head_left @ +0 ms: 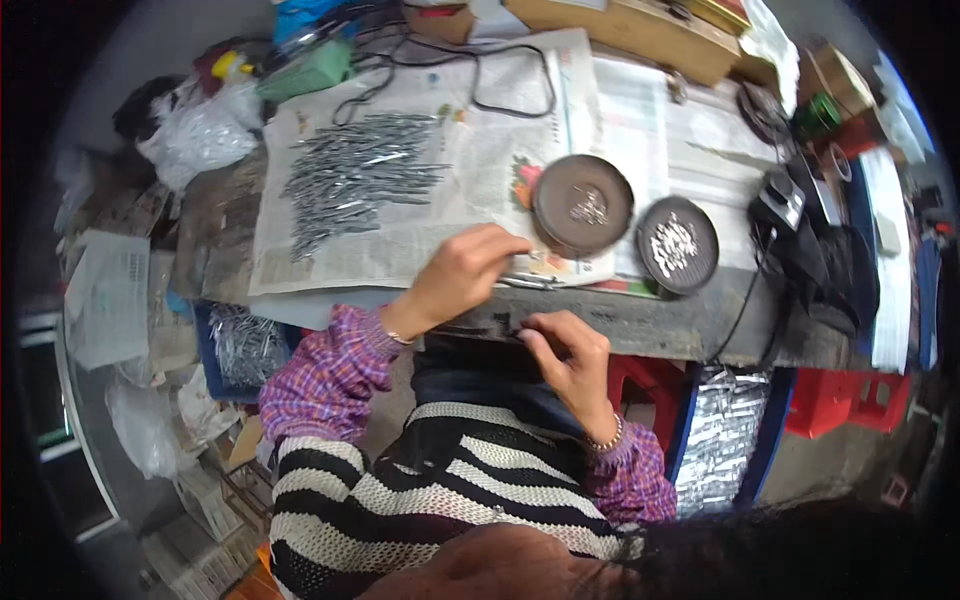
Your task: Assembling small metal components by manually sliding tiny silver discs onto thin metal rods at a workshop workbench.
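Observation:
My left hand (462, 275) is over the table's front edge with thumb and fingers pinched together. Whatever is in that pinch is too small to make out. Lower and to the right, my right hand (577, 362) is also closed in a pinch just off the edge, with something small and dark at its fingertips. Between the hands, a few thin metal pieces (530, 282) lie along the edge. Beyond my left hand, a brown round dish (556, 190) holds small shiny bits. Right of it, a second round dish (706, 238) holds small whitish-silver parts.
Many slim grey metal strips (365, 180) are spread on newspaper (480, 190) at left. A black cord (550, 90) loops behind. A small black-and-silver device (778, 200) lies at right. Blue crates (212, 350) of metal pieces and a red stool (820, 400) stand below table level.

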`<state>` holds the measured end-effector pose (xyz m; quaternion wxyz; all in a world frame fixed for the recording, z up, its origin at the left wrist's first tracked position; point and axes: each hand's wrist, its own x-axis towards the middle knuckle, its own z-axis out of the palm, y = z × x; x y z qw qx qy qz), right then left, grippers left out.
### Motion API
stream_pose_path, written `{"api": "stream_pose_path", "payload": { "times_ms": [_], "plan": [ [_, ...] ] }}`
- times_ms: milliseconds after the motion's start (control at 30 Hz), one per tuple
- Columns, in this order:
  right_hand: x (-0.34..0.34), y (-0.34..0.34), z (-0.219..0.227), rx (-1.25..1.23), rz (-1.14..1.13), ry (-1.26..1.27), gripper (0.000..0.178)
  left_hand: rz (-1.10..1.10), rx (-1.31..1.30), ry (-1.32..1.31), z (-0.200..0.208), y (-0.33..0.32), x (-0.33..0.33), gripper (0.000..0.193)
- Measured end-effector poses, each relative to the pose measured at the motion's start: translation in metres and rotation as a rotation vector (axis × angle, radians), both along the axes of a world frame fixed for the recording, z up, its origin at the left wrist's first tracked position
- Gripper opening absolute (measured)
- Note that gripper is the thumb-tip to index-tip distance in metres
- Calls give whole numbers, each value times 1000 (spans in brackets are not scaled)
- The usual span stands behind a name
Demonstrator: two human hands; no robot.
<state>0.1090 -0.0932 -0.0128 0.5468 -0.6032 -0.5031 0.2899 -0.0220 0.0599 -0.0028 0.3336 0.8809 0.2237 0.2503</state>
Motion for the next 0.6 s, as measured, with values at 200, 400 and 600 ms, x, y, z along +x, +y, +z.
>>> {"api": "stream_pose_path", "payload": {
  "times_ms": [200, 400, 600],
  "plan": [
    [7, 21, 12, 122, 69, -476, 27, -22, 28, 25, 3, -2, -13, 20],
    [-2, 64, 6, 78, 122, -745, 29, 188, 295, 81, 12, 57, -35, 13],
    [-2, 75, 8, 55, 171, -862, 30, 327, 404, 264, 0, 103, -30, 13]
  ]
}}
